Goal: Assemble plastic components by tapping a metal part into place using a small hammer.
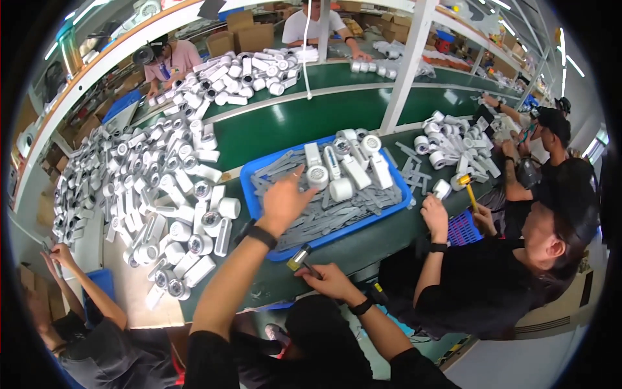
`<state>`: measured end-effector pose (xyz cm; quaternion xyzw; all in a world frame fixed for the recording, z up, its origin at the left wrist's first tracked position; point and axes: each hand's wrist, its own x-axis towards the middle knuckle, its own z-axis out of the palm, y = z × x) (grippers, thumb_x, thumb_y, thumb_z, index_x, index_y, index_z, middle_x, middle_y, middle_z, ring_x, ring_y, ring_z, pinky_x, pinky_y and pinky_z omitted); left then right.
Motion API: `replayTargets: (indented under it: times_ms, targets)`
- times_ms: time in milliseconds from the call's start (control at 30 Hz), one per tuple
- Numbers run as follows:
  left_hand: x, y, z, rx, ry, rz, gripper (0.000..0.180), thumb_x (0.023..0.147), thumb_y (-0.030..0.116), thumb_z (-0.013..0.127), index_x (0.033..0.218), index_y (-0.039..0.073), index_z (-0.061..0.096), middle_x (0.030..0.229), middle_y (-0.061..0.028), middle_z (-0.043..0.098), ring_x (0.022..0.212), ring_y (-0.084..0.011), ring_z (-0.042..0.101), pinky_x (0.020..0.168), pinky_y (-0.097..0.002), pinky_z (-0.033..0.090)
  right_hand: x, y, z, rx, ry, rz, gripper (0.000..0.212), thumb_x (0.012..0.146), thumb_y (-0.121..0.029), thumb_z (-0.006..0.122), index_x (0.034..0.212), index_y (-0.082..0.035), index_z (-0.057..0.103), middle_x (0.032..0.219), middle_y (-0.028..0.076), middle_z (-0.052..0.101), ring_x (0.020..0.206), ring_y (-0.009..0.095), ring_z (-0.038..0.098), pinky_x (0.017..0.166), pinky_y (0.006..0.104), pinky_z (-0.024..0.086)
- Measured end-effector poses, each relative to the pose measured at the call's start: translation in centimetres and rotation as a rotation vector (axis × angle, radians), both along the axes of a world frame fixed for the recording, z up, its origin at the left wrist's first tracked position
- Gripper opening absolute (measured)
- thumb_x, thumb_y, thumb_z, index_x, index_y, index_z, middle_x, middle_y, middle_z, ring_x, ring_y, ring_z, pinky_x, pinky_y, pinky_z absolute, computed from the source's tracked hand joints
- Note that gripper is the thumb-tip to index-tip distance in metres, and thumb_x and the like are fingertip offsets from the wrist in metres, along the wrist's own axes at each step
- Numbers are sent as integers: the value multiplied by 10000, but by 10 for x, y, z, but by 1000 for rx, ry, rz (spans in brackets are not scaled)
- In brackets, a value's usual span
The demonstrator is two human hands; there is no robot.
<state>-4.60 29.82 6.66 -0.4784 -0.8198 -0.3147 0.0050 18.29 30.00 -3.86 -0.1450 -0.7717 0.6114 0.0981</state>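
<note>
My left hand (288, 202) reaches over a blue tray (245, 185), its fingers apart at the side of a white handheld fan body (317, 170) with a round head. Whether the fingertips touch that fan body is hard to tell. Beneath and around lie many flat grey plastic strips (304, 227), and several more white fan bodies (355, 172) rest on top of them at the tray's far right. My right hand (332, 283) is closed around the dark handle of a hammer (299, 257), whose metal and yellow head points up just before the tray's near edge.
A big heap of white fan bodies (175, 214) covers the bench on the left. Another pile (453, 142) lies right, beside a co-worker's hands with a yellow hammer (468, 185). A white post (408, 65) rises behind the tray, before a green conveyor belt (285, 120). A person works at far left.
</note>
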Motion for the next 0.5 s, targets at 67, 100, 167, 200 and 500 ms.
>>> replayTargets:
  times_ms: [67,100,167,200,500]
  targets:
    - [2,36,-22,73,33,37,609,857,434,824,1331,71,704,969,-218,767,917,-413,745,840,-486,590,-3,-5,-7,-50,14,14,240,1014,-213,678,1193,-94,785,573,-32,474,545,33,447,513,282,360]
    - [0,49,-33,98,38,32,609,857,434,824,1331,71,704,969,-218,767,917,-413,745,840,-486,590,-4,-7,-6,-51,4,11,245,1014,-215,678,1199,-92,783,574,-31,476,544,33,445,512,283,357]
    - [-3,63,-50,124,33,19,607,851,413,821,1334,62,710,1013,-231,771,970,-431,739,890,-494,582,1,-10,-7,-37,7,-14,250,1015,-217,678,1205,-91,780,574,-30,478,544,33,443,510,285,353]
    - [-7,65,-53,135,42,12,607,851,413,821,1334,62,710,1013,-231,771,970,-431,739,890,-494,582,2,-11,-10,-4,30,1,251,1017,-216,675,1208,-89,778,575,-34,476,545,33,440,508,285,345]
    - [-36,-110,20,369,-1138,-113,470,1018,267,602,1439,64,653,879,20,646,585,-31,405,502,-193,308,12,0,-6,-247,4,-23,264,1028,-205,685,1266,-122,767,605,-89,448,524,18,419,488,237,337]
